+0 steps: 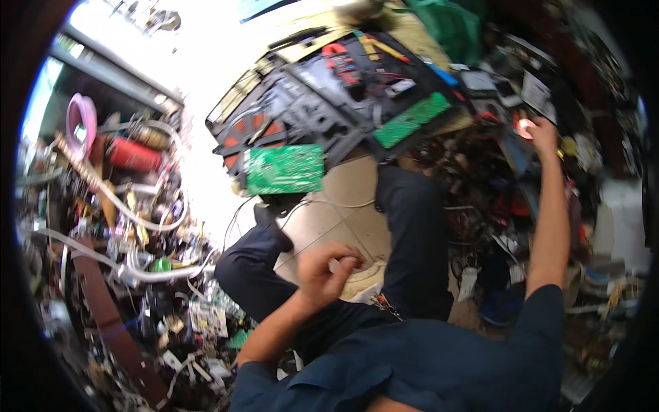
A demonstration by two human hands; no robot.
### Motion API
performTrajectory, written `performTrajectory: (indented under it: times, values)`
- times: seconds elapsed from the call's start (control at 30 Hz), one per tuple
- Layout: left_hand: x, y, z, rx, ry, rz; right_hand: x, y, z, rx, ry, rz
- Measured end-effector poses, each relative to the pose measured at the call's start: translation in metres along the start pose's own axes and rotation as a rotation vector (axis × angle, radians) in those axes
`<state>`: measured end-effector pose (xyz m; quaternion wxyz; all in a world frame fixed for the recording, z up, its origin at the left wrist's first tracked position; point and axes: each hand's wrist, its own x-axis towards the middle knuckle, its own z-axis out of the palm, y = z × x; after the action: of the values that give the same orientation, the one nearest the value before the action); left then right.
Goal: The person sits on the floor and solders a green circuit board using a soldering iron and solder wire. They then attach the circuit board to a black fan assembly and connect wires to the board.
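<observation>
My left hand (328,273) hangs over my lap with its fingers curled in. A small pale spot shows between them, too blurred to name. My right arm stretches to the far right, where my right hand (544,135) is closed at a small round thing with a bright orange-white glint (526,128), its kind unclear. In front of me, a green circuit board (285,169) lies at the near edge of a black plastic panel (305,96). A longer green circuit board (412,120) rests farther right. Near the panel's far side is a red clamp meter (341,64).
Loose parts and cables crowd both sides. On the left are a pink ring-shaped piece (81,127), a red cylinder (135,154) and a bent pale hose (154,276). A green bag (453,31) stands at the back. Yellow-handled tools (384,48) lie beside the clamp meter.
</observation>
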<state>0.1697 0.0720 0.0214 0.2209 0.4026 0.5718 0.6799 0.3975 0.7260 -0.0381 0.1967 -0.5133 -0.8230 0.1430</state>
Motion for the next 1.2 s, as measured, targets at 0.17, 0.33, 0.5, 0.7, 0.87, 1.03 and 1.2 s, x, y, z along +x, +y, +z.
performTrajectory:
  times: [0.17, 0.33, 0.5, 0.7, 0.87, 1.03, 1.2]
  values:
    - [0.006, 0.021, -0.118, 0.225, 0.606, 0.149, 0.056, 0.030, -0.006, -0.275, -0.163, 0.144]
    - [0.042, 0.031, -0.208, 0.375, 0.980, 0.031, 0.044, -0.046, -0.022, -0.520, 0.258, -0.301]
    - [0.068, 0.003, -0.245, 0.353, 0.955, -0.112, -0.188, -0.357, 0.005, 0.236, -0.238, -0.686]
    - [0.059, -0.033, -0.237, 0.456, 0.728, -0.434, -0.292, -0.474, 0.069, 0.294, -0.669, -1.067]
    - [0.056, -0.029, -0.232, 0.403, 0.507, -0.513, -0.294, -0.498, 0.082, 0.196, -0.633, -1.103]
    - [0.050, -0.034, -0.233, 0.240, 0.374, -0.566, -0.300, -0.508, 0.087, 0.162, -0.618, -1.097]
    - [0.052, -0.031, -0.227, 0.243, 0.352, -0.522, -0.304, -0.510, 0.091, 0.237, -0.638, -1.020]
